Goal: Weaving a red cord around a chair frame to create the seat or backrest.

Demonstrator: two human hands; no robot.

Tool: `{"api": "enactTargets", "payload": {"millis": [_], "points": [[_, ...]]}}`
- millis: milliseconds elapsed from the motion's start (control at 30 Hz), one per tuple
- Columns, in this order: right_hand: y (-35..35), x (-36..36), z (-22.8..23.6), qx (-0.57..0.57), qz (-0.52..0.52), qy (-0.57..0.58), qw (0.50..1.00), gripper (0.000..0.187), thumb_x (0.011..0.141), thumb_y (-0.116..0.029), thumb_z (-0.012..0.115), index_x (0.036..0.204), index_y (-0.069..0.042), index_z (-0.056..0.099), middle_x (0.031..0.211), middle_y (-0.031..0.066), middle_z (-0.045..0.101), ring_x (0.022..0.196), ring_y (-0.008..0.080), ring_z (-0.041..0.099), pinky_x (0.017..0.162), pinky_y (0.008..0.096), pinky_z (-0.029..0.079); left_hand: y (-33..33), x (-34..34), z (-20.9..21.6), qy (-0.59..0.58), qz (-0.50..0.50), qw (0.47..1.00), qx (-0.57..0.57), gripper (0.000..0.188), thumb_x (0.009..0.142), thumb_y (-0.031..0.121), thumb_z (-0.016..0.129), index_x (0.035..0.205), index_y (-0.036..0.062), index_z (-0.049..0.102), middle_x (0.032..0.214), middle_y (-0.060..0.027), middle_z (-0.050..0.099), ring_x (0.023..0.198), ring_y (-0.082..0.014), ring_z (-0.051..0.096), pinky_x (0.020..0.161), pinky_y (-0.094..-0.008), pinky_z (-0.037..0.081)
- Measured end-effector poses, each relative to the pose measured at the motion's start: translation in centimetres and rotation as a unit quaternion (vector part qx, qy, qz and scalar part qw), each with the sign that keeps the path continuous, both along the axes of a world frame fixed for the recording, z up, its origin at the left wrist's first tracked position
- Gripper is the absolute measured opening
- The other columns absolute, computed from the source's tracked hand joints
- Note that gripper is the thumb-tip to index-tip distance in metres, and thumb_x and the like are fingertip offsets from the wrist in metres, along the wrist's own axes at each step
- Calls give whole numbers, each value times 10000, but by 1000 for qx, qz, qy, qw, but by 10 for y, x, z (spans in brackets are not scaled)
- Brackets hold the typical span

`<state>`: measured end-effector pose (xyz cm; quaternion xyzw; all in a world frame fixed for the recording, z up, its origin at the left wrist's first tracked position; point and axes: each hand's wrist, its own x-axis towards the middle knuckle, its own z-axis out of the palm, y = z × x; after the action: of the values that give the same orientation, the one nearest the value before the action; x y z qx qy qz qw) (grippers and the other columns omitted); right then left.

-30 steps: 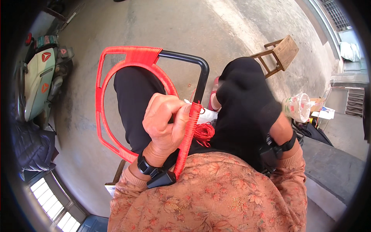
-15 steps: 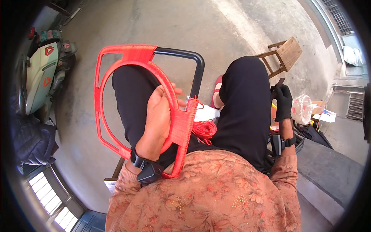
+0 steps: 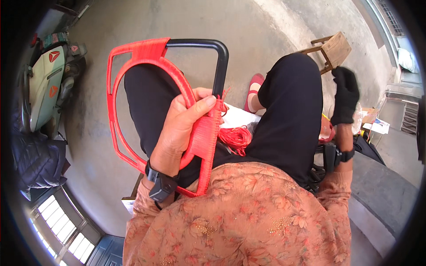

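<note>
A metal frame (image 3: pixel 220 66) with a ring inside it lies across my left thigh. Red cord wrapping (image 3: pixel 204 137) covers most of it, while bare black tube shows at the upper right. My left hand (image 3: pixel 179 117) is closed round the ring and the wrapped bar, its thumb near the top end of the wrapping, where loose red strands stick out. A bundle of red cord (image 3: pixel 236 138) lies between my thighs. My right hand (image 3: pixel 346 95), in a black glove, is raised beyond my right knee, away from the frame. Its fingers are dark and blurred, and whatever they may hold is hidden.
A wooden stool (image 3: pixel 335 48) stands just ahead of my right hand. Cartons and papers (image 3: pixel 377 126) sit to the right, beside a grey ledge (image 3: pixel 381 186). At the left are a scooter (image 3: pixel 49 84) and a dark padded jacket (image 3: pixel 40 164).
My left hand has closed on the wrapped bar, thumb over it. My right hand has moved right and forward; the dark flat piece at its fingertips no longer shows. The frame has shifted slightly forward.
</note>
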<state>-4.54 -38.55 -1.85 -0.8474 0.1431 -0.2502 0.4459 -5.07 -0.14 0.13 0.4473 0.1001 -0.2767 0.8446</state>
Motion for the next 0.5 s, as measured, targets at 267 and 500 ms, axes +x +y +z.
{"api": "enactTargets", "payload": {"millis": [267, 500], "points": [[182, -36, 22, -242, 457, 212, 829, 129, 764, -182, 612, 828, -74, 640, 780, 141, 639, 755, 311, 652, 657, 397, 505, -2, 6, 1, -14, -29, 999, -4, 237, 927, 214, 581, 999, -11, 583, 869, -134, 668, 698, -136, 648, 623, -260, 550], [205, -26, -38, -320, 524, 275, 740, 255, 764, -272, 627, 897, -54, 630, 852, 149, 653, 757, 335, 654, 655, 446, 507, 3, 6, -4, -21, 55, 996, 60, 386, 982, 343, 464, 1074, -16, 569, 987, -96, 625, 842, -133, 615, 735, -269, 524]]}}
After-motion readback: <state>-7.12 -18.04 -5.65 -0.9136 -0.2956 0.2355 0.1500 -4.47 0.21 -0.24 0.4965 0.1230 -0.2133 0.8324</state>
